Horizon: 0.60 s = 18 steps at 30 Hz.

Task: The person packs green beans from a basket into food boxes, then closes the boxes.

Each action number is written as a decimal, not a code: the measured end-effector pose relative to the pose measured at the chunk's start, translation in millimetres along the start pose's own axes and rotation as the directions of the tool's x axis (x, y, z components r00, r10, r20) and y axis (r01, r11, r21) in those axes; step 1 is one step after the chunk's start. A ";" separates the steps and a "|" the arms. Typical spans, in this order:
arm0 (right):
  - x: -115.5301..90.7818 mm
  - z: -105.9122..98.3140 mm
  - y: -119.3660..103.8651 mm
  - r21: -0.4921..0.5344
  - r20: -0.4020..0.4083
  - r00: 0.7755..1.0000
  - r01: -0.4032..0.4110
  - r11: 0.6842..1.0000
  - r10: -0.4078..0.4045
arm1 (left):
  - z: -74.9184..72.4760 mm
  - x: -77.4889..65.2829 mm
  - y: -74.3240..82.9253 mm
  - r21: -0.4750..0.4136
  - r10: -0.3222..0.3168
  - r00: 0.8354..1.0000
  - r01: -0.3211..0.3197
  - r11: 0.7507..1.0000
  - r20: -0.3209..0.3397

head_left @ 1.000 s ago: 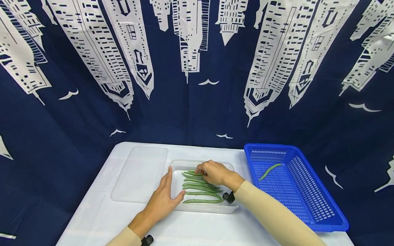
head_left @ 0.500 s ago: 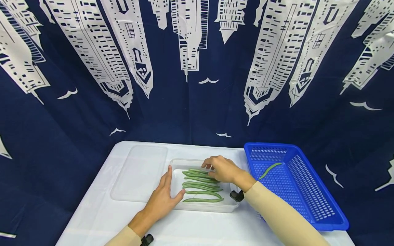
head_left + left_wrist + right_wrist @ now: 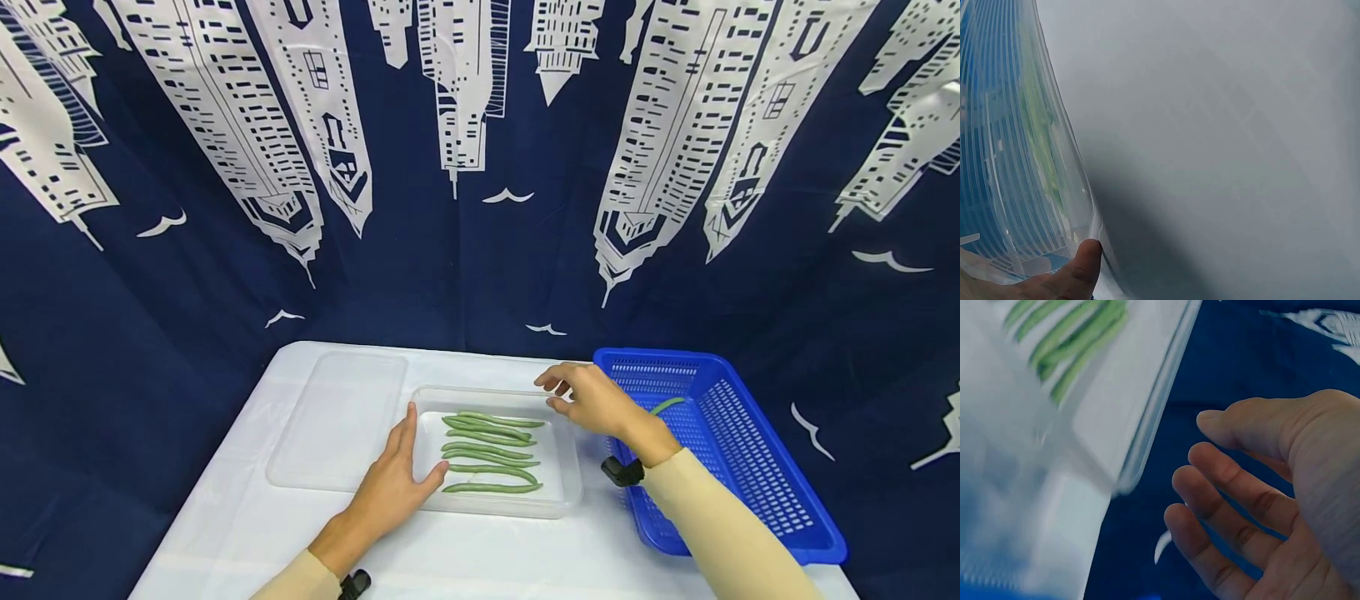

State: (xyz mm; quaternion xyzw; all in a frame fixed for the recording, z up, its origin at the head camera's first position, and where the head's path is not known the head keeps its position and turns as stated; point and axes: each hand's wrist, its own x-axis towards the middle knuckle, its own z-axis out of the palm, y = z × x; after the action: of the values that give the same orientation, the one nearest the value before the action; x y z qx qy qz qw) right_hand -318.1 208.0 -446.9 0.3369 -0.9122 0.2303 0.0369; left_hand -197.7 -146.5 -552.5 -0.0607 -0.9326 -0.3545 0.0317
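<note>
Several green beans (image 3: 491, 455) lie side by side, roughly in rows, in a clear plastic container (image 3: 566, 492). My left hand (image 3: 392, 487) rests against the container's left end, fingers straight and thumb spread over its near left corner. In the left wrist view the thumb (image 3: 1087, 265) touches the rim. Above the far right corner of the container, my right hand (image 3: 596, 404) is held in the air, its fingers loosely bent. The right wrist view shows the palm and fingers holding nothing. One more green bean (image 3: 667, 405) lies in the blue basket, partly hidden behind the right hand.
A blue perforated plastic basket (image 3: 821, 508) stands at the table's right edge. The clear flat lid (image 3: 318, 421) lies left of the container. The table (image 3: 480, 554) has a white cover, and a navy curtain (image 3: 457, 275) with white buildings hangs behind it.
My right hand has lifted off the beans at the container's far side and moved right toward the basket, uncovering the far beans. The left hand has stayed at the container's left end.
</note>
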 end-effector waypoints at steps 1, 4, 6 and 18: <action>-2.9 -3.3 3.2 0.008 -0.013 1.000 -0.008 1.000 0.009 | -0.1 -0.1 0.2 0.000 -0.005 1.000 0.005 1.000 0.003; -11.8 -13.3 13.9 0.021 -0.049 0.998 -0.035 0.999 0.037 | -0.4 0.0 0.6 0.000 0.008 1.000 -0.008 1.000 -0.009; -18.0 -20.2 21.4 0.024 -0.068 0.996 -0.057 0.998 0.059 | -0.4 0.5 0.6 0.001 0.013 1.000 -0.013 1.000 -0.013; -57.8 -50.6 76.1 0.021 -0.073 0.977 -0.198 0.980 0.199 | -0.8 -0.8 1.8 -0.004 0.009 1.000 -0.009 1.000 -0.012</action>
State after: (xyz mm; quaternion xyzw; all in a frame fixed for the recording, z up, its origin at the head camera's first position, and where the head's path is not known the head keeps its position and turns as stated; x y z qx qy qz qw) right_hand -326.1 315.8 -444.8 0.2358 -0.9376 0.2516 0.0453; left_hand -196.7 -145.8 -550.8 -0.0629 -0.9313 -0.3568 0.0386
